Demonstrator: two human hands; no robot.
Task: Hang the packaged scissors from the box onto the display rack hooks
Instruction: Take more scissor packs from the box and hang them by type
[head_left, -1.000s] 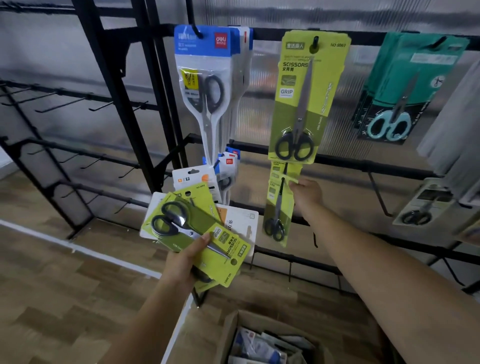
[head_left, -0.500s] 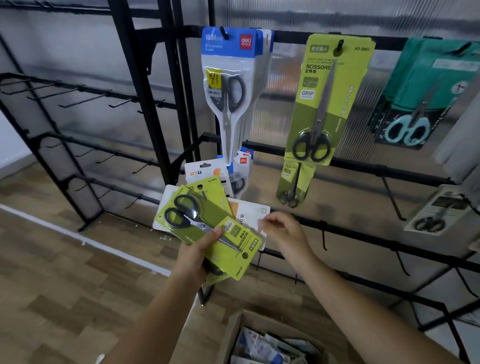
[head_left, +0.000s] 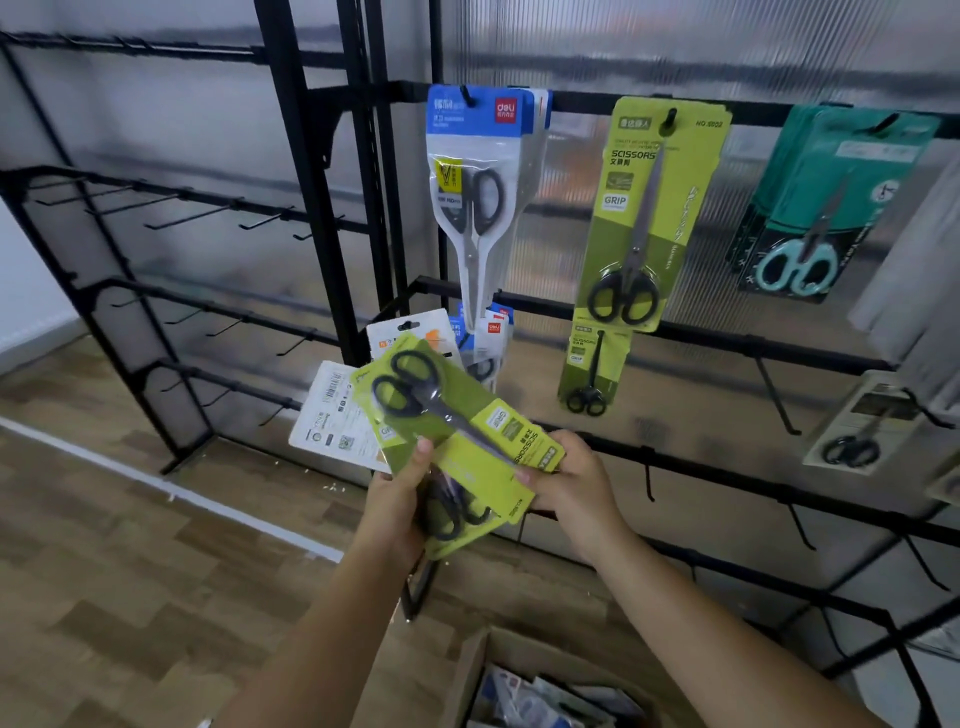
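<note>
My left hand grips a fanned stack of scissor packs in front of the black display rack. The top green scissor pack lies tilted, handles up-left. My right hand pinches that pack's lower right end. White-backed packs fan out behind it. On the rack hang a large green scissor pack, a small green pack below it, blue-topped packs and teal packs. The cardboard box sits on the floor below my arms.
Bare black hooks line the rack's left section in three rows. More bare hooks stick out on the right lower bars. A grey pack hangs at far right. Wooden floor spreads to the left.
My right hand left the small green pack hanging on its hook, came down and left, and now pinches the top green pack in my left hand. The camera view shifted left.
</note>
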